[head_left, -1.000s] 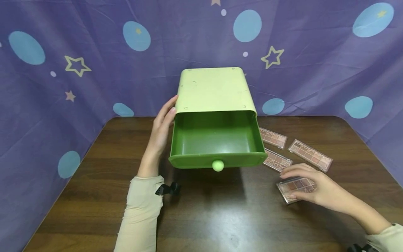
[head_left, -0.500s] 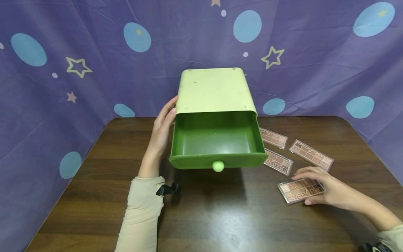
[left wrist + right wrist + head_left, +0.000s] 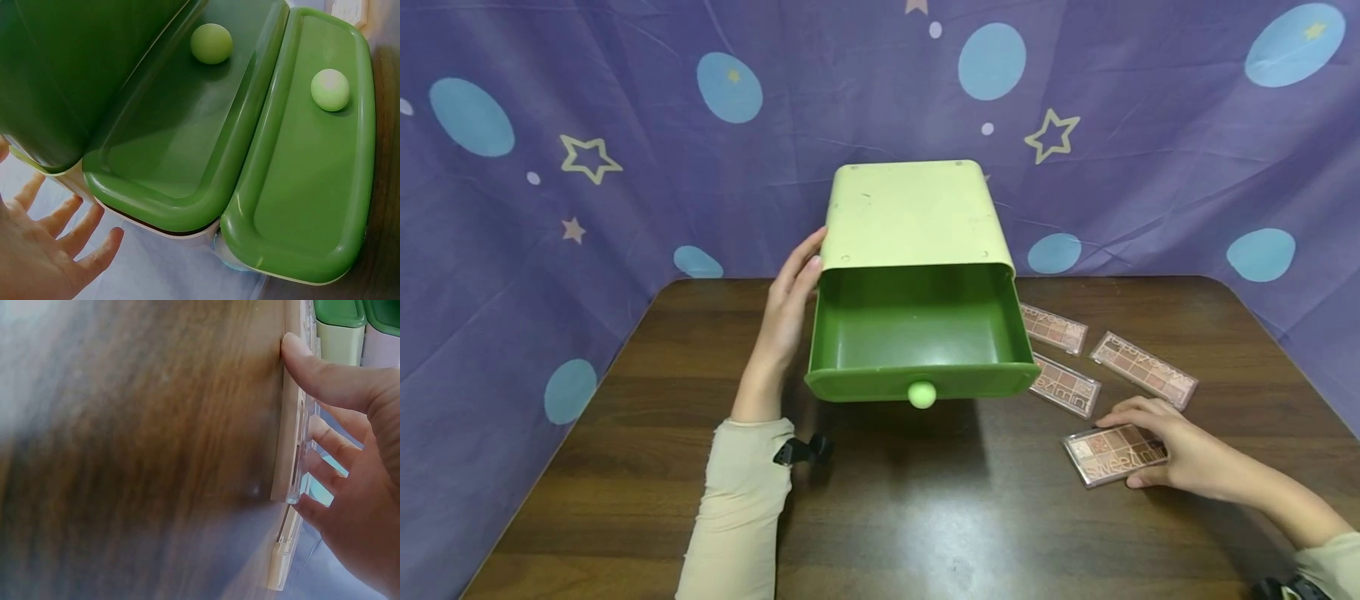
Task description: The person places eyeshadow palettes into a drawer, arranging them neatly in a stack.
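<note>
A pale green drawer cabinet stands at the back of the brown table, with its dark green top drawer pulled out and nothing in it. My left hand rests with straight fingers against the cabinet's left side. In the left wrist view its fingers lie beside two more green drawer fronts with pale knobs. My right hand pinches the right end of a clear eyeshadow palette that lies flat on the table. The right wrist view shows the thumb on one long edge and the fingers on the other.
Three more palettes lie right of the drawer: one close to the cabinet, one under the drawer's corner, one further right. A purple cloth with stars and dots hangs round the table's back and sides.
My right hand has drawn back from on top of the palette to its right end, and the palette has shifted slightly to the right. The left hand and the drawer have not moved.
</note>
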Demonstrator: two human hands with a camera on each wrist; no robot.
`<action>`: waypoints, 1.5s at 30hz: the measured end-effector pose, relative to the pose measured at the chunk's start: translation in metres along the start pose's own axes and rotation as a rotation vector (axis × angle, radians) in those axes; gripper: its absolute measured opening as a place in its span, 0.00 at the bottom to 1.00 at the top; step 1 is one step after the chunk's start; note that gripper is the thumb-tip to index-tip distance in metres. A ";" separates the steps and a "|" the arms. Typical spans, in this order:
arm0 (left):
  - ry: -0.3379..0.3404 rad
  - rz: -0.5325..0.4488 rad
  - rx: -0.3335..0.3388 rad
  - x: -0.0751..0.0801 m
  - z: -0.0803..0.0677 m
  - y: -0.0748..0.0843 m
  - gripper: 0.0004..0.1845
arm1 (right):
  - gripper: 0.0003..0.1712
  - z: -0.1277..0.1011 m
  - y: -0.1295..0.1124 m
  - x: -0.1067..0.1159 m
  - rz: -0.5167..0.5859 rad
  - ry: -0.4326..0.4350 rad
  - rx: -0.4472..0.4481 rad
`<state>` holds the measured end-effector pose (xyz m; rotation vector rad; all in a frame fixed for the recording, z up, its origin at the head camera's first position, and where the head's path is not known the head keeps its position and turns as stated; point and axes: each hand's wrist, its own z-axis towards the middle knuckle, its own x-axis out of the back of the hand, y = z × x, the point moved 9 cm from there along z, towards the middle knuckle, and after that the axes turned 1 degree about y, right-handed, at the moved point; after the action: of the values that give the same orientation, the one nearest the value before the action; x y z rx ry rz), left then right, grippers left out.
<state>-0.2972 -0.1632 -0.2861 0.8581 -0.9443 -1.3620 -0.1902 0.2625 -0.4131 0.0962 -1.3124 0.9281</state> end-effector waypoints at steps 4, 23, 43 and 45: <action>-0.003 -0.001 -0.002 0.000 0.001 -0.001 0.26 | 0.44 0.002 -0.003 0.002 -0.003 0.003 0.004; -0.005 -0.010 -0.011 0.000 0.001 -0.001 0.26 | 0.43 0.024 -0.037 0.044 0.005 0.113 -0.042; -0.005 0.004 0.014 0.000 -0.001 -0.002 0.26 | 0.34 0.062 -0.108 0.103 0.137 0.388 0.258; -0.005 0.001 0.015 -0.001 -0.001 -0.002 0.26 | 0.35 0.068 -0.115 0.106 0.130 0.397 0.273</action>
<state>-0.2974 -0.1628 -0.2882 0.8657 -0.9597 -1.3590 -0.1746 0.2063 -0.2528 0.0350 -0.8291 1.1678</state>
